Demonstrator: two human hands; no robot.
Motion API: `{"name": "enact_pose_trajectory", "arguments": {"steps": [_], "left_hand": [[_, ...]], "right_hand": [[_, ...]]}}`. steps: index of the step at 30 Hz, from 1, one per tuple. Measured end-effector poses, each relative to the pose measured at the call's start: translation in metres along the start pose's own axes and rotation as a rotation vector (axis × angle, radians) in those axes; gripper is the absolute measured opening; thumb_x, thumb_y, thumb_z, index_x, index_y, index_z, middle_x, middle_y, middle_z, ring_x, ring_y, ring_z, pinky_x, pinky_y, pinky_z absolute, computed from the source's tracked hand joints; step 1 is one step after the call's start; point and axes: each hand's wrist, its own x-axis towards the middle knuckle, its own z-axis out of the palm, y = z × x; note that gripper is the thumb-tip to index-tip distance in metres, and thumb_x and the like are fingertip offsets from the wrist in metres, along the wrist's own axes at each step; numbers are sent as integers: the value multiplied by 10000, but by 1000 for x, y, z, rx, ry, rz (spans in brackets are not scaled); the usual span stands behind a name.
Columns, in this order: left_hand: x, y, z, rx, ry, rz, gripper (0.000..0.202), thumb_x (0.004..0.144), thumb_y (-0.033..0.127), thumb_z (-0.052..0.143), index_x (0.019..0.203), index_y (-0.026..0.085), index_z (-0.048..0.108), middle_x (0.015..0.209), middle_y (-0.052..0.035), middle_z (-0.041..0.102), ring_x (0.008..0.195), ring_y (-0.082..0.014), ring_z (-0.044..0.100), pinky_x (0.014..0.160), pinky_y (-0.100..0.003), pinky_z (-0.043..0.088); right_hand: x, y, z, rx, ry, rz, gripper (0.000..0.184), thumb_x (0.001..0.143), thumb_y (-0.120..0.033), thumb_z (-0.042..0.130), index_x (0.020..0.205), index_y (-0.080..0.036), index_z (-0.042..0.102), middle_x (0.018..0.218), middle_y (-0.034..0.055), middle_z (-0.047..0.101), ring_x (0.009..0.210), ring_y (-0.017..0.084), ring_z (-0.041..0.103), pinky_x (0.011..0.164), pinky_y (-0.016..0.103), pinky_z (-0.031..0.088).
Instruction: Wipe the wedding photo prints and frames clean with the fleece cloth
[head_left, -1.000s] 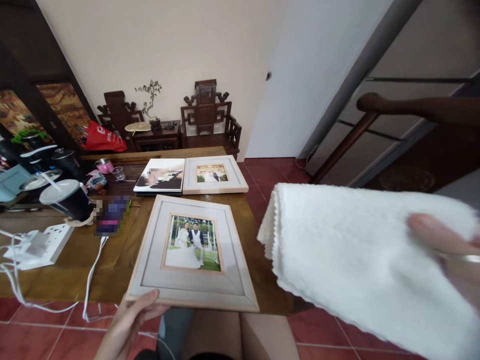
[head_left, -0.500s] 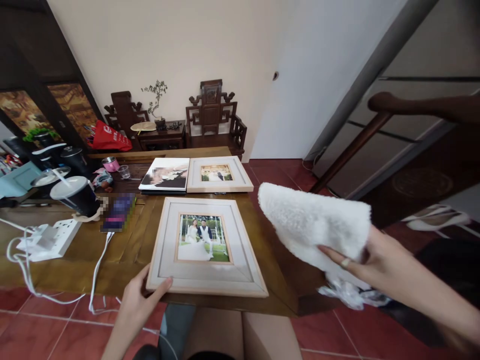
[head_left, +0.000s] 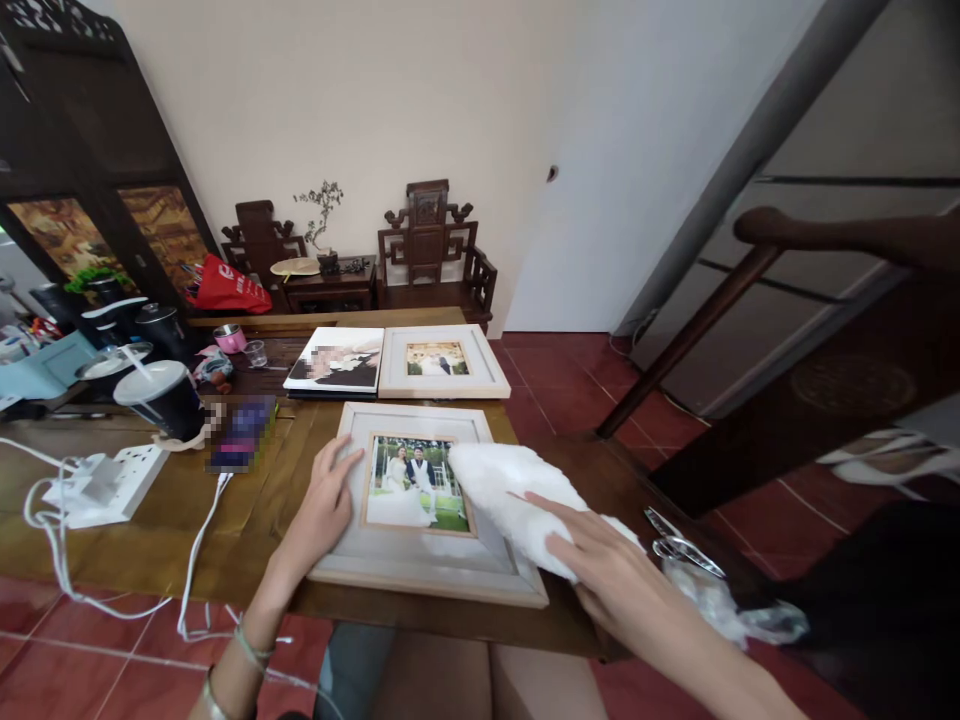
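Observation:
A picture frame [head_left: 425,580] with a pale mat and a light wood edge lies flat on the table, holding a wedding photo [head_left: 412,485]. My left hand [head_left: 324,505] grips its left side, fingers over the edge onto the mat. In my right hand [head_left: 592,555] is a white fluffy cloth [head_left: 517,495], bunched under the fingers. The cloth rests on the right part of the frame and covers some of its mat and the photo's right edge.
Behind lie a second picture frame [head_left: 480,347] and a black-and-white photo panel [head_left: 322,375]. Leftward are a blurred phone [head_left: 241,435], a drink cup [head_left: 169,405] and a power strip [head_left: 135,480] with cables. Scissors [head_left: 686,545] and clear plastic [head_left: 720,605] sit at right beside a wooden chair [head_left: 690,320].
My right hand has brought the cloth left and down onto the frame. My left hand has slid from the frame's lower left corner up along its left side.

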Motion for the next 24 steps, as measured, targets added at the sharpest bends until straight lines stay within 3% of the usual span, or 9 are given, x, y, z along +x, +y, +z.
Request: {"name": "enact_pose_trajectory", "arguments": {"steps": [4,7,9,11,13,16,18,20,24], "left_hand": [[0,1,2,13,-102,96,582,789,-41,305,1268,202,529,1512,-83,320,1451,-226,146,1162,-504,204],[-1,-2,4,31,-159,40,584,801,-25,305,1298,202,513,1464,-93,411,1425,-221,240,1151,-493,245],[0,-6,7,53,-139,-3,542,834,17,332,1321,184,499,1453,-114,424,1405,-228,290,1148,-478,261],[0,-11,10,73,-113,-10,498,863,61,357,1324,180,501,1450,-121,427,1394,-230,313,1145,-465,274],[-1,-15,14,92,-103,3,488,876,73,357,1330,188,495,1444,-116,437,1392,-223,317,1142,-463,281],[-3,-19,17,116,-96,20,526,863,36,331,1352,174,467,1440,-122,443,1396,-216,312,1138,-469,286],[-3,-20,17,131,-84,34,541,844,10,325,1350,136,469,1424,-146,458,1391,-219,323,1138,-464,293],[-1,-18,17,137,-83,54,564,817,-19,317,1343,109,476,1398,-160,485,1381,-214,341,1142,-448,296],[1,-18,17,120,-86,89,662,738,-74,312,1338,138,492,1388,-129,507,1376,-196,353,1147,-437,302]], "right_hand": [[-4,10,2,37,-7,92,330,634,-26,371,834,-212,556,1087,135,644,960,278,633,753,399,544],[10,21,-4,63,156,259,284,702,-101,377,916,-205,531,849,103,633,786,268,638,681,395,546],[32,25,-12,-17,297,307,258,721,-106,385,930,-188,511,908,145,633,879,310,632,746,455,535],[64,21,-19,-132,362,255,240,733,-50,377,893,-176,503,1114,214,604,1127,365,544,888,525,472],[104,12,-20,-159,328,150,317,755,27,329,922,-162,522,1394,186,447,1355,340,320,1047,525,336],[161,-9,0,-211,149,-141,496,817,83,218,1147,-132,519,1496,136,335,1414,309,173,1087,556,234],[190,-22,23,-198,65,-245,498,821,92,319,1169,-191,536,1474,79,399,1391,274,265,1084,514,284],[207,-31,46,-195,-62,-332,458,840,49,422,1200,-210,539,1443,86,445,1368,267,324,1082,503,302],[209,-33,64,-222,-170,-292,381,876,-23,453,1189,-205,574,1408,86,490,1333,239,388,1082,452,325]]}}
